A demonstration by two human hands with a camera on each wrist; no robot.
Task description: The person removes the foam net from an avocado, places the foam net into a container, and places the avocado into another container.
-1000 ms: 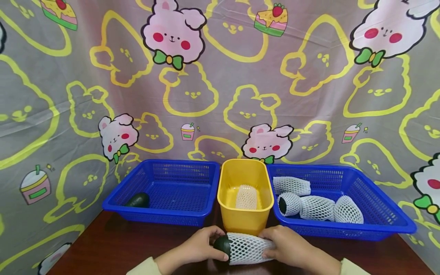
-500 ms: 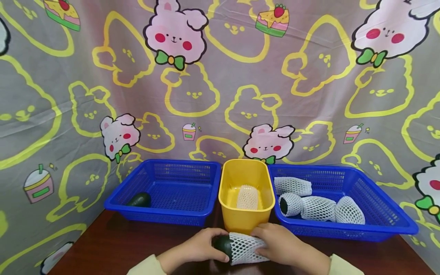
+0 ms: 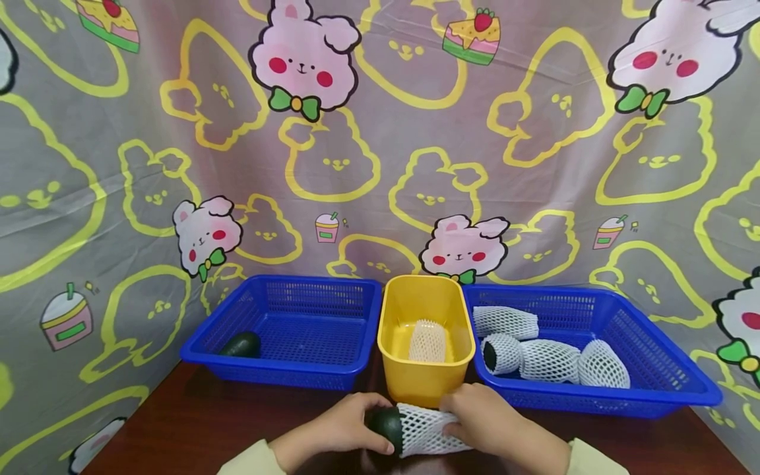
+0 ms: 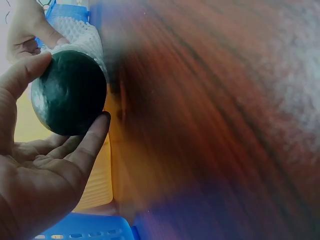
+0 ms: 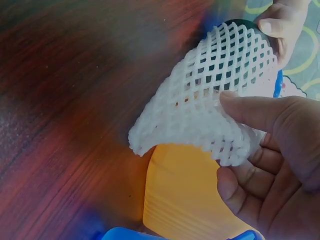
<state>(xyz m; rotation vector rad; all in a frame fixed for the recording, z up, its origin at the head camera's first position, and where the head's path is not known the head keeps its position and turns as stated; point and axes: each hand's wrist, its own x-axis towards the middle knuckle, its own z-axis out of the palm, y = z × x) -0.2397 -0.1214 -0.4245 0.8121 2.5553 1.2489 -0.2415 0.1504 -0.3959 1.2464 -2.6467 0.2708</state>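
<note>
Between the two hands lies a dark green, smooth, oval fruit like an avocado (image 3: 384, 425), its right part inside a white foam net sleeve (image 3: 424, 432). The left hand (image 3: 338, 425) grips the avocado's bare left end. Its thumb and fingers stand on opposite sides of the fruit (image 4: 70, 92) in the left wrist view. The right hand (image 3: 483, 422) pinches the net near its other end. In the right wrist view the sleeve (image 5: 200, 95) hangs loose past the fruit, with the thumb pressed on its outside and the other fingers curled beneath.
Behind the hands stands a yellow bin (image 3: 394, 369) with one cream foam net (image 3: 427, 342) in it. On the left, a blue basket (image 3: 279, 376) holds another avocado (image 3: 242, 344). A second blue basket (image 3: 653, 402) on the right contains several net-wrapped fruits (image 3: 549, 360). All rest on a brown table (image 3: 196, 422).
The right hand has shifted left along the foam net, and its fingers have changed their hold. Slightly more of the avocado's left end shows. The left hand keeps its grip.
</note>
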